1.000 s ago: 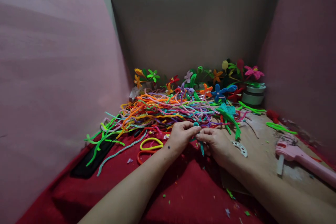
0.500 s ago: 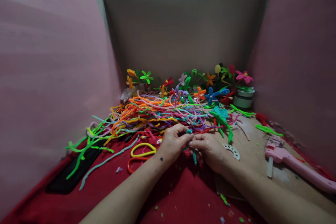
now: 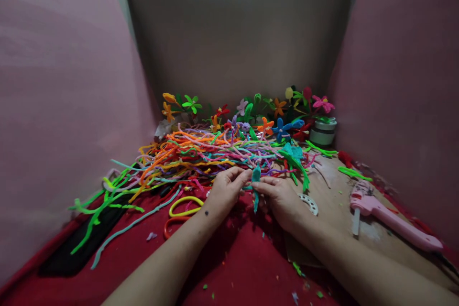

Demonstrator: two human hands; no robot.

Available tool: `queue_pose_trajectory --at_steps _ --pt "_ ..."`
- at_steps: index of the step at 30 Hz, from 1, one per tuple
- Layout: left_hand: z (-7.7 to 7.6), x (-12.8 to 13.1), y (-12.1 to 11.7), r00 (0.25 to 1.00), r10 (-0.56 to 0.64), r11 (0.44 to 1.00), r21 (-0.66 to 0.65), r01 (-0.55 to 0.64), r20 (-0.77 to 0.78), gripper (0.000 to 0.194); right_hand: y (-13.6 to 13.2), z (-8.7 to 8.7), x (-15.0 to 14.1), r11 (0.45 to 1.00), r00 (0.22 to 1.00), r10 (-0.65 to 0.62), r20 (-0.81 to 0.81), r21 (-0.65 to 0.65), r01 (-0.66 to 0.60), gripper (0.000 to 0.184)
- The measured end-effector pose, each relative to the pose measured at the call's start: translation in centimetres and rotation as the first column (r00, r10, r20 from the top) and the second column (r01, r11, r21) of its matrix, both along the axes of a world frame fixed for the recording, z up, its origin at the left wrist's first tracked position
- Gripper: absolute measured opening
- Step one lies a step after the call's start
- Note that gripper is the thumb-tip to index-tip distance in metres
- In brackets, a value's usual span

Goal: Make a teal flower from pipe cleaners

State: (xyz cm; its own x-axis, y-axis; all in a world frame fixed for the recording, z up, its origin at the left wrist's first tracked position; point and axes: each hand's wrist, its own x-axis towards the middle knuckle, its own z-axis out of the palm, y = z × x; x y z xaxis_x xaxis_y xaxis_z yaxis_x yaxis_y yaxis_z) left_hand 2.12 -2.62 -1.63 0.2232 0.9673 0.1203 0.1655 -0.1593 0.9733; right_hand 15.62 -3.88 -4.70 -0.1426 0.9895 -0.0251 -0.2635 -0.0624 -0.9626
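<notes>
A teal pipe-cleaner petal [image 3: 256, 178] stands upright between my two hands, its twisted tail hanging below. My right hand [image 3: 281, 198] pinches it between thumb and forefinger. My left hand [image 3: 229, 189] is closed, its fingertips at the petal's left side; a bit of teal shows near them, and I cannot make out whether they grip it. Behind the hands lies a heap of many-coloured pipe cleaners [image 3: 201, 153]. A teal flower piece with green leaves [image 3: 294, 153] rests at the heap's right end.
Scissors with yellow and red handles [image 3: 184, 206] lie left of my hands. On the right are a pink glue gun [image 3: 390, 220], a white ring-shaped piece [image 3: 311, 204] and cardboard [image 3: 330, 229]. Finished flowers [image 3: 281, 129] line the back, beside a white-and-green pot [image 3: 322, 131]. Pink walls flank both sides.
The teal piece has turned upright and its flat petal now shows between the hands. My left fingertips have drawn slightly apart from my right. The whole view has shifted a little.
</notes>
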Motion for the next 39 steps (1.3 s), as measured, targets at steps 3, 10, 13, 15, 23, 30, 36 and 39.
queue_pose_trajectory --at_steps 3,10,13,15,23,30,36,39 --pt "0.1 -0.1 0.0 0.999 -0.019 0.996 -0.088 0.016 -0.029 0.033 0.2 -0.1 0.1 1.000 0.997 -0.008 -0.074 -0.021 0.007 0.021" --pt "-0.3 0.0 0.0 0.983 0.098 0.991 0.105 -0.083 -0.153 0.023 0.1 0.3 0.0 0.998 0.988 -0.012 -0.155 -0.055 0.003 0.026" --pt "0.0 -0.1 -0.2 0.991 0.083 0.996 0.044 -0.079 -0.102 0.025 0.2 0.4 0.0 0.999 0.984 0.009 -0.180 -0.042 -0.017 0.023" --pt "0.1 -0.1 -0.3 0.999 0.020 0.998 -0.052 -0.021 -0.025 0.027 0.3 0.3 0.0 0.999 0.979 -0.026 -0.200 -0.028 0.021 0.017" --pt "-0.6 0.2 -0.3 0.994 -0.107 0.974 -0.199 0.108 0.013 0.021 0.6 0.1 0.2 0.998 0.965 -0.065 -0.255 -0.007 0.065 0.012" --pt "-0.3 0.2 -0.4 0.995 -0.090 0.981 -0.173 0.083 -0.033 0.026 0.7 0.5 0.6 0.981 0.984 -0.175 -0.028 0.079 0.176 0.024" --pt "-0.4 0.5 -0.5 0.997 -0.044 0.994 -0.106 0.038 -0.058 0.025 -0.1 1.2 0.7 0.934 0.946 -0.291 0.146 0.258 0.248 0.021" --pt "-0.5 0.5 -0.5 0.999 -0.028 0.994 -0.109 0.027 -0.014 0.025 -0.1 1.2 0.5 0.954 0.968 -0.234 0.093 0.212 0.210 0.023"
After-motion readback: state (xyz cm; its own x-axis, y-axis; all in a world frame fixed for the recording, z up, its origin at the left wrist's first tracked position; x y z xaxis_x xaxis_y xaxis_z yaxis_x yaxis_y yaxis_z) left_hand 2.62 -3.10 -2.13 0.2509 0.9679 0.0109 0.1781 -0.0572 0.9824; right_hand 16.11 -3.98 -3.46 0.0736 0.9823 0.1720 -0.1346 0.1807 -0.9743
